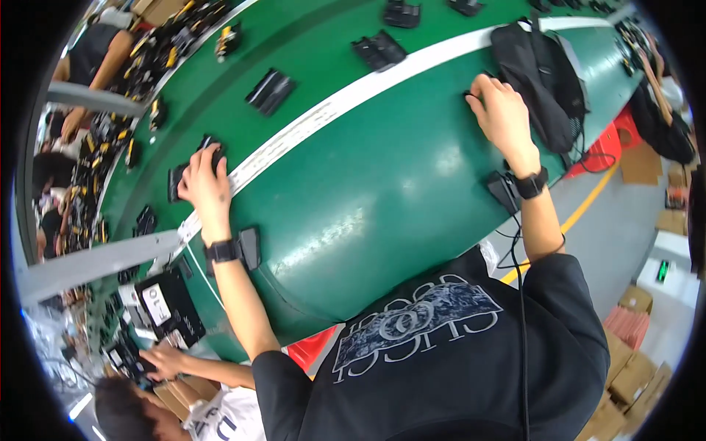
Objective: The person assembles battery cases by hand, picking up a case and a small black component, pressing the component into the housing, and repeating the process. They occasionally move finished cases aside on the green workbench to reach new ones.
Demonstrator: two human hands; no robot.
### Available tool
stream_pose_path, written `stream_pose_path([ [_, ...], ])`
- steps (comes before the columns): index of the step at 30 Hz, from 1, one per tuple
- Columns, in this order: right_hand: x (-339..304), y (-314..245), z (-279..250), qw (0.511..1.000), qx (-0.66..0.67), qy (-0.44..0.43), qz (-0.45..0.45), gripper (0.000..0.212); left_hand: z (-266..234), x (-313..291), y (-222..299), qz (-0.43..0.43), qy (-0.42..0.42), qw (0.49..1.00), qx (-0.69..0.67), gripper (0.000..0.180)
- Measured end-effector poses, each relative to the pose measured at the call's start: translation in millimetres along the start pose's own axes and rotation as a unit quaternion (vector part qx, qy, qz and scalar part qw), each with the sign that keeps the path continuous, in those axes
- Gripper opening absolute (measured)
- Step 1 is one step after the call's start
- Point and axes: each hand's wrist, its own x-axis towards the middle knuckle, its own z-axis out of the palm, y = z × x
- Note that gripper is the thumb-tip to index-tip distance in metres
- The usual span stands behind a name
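Note:
At the left, my left hand (206, 182) reaches over the white strip, with its fingers curled down on a black plastic part (175, 184) on the green belt. The hand hides much of that part. My right hand (504, 117) is above the green table (353, 191) at the right, beside a black backpack (540, 81). Its fingers are bent together, and a small dark bit shows at the fingertips, too little to name. Both wrists wear black bands with small black boxes.
Further black plastic parts (270, 92) lie spread along the belt. A grey metal bar (103, 266) crosses at the left. Another person's hand (165, 360) works at lower left near a black box (170, 307). A black cable (523, 331) runs down my right side. Cartons (636, 375) stand lower right.

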Motion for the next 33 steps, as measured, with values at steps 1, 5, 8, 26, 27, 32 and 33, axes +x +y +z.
stream_pose_path([
  [1,0.3,-18.2,-7.7,0.998,0.052,-0.030,0.012,0.021,2.4,-2.1,-8.2,0.005,0.012,1.000,-0.028,0.039],
  [5,-5.5,-59.2,-15.0,0.984,0.156,-0.086,-0.015,0.020,-14.1,-9.1,12.0,0.028,0.044,0.992,-0.112,0.037],
  [8,-8.0,-75.1,2.3,0.973,0.182,-0.081,-0.112,0.018,-39.9,-22.2,59.5,0.081,0.031,0.978,-0.189,0.039],
  [26,20.6,-178.2,25.4,0.870,0.396,-0.097,-0.278,0.013,-25.4,-83.5,122.1,0.136,-0.053,0.869,-0.473,0.055],
  [27,18.0,-178.4,26.9,0.869,0.395,-0.100,-0.279,0.013,-25.9,-83.9,122.8,0.142,-0.052,0.868,-0.473,0.055],
  [32,10.4,-182.0,35.4,0.878,0.378,-0.143,-0.256,0.013,-20.8,-83.0,117.5,0.187,-0.022,0.876,-0.444,0.053],
  [33,11.8,-183.9,35.5,0.886,0.352,-0.134,-0.269,0.013,-20.1,-82.5,116.7,0.185,-0.022,0.876,-0.444,0.053],
])
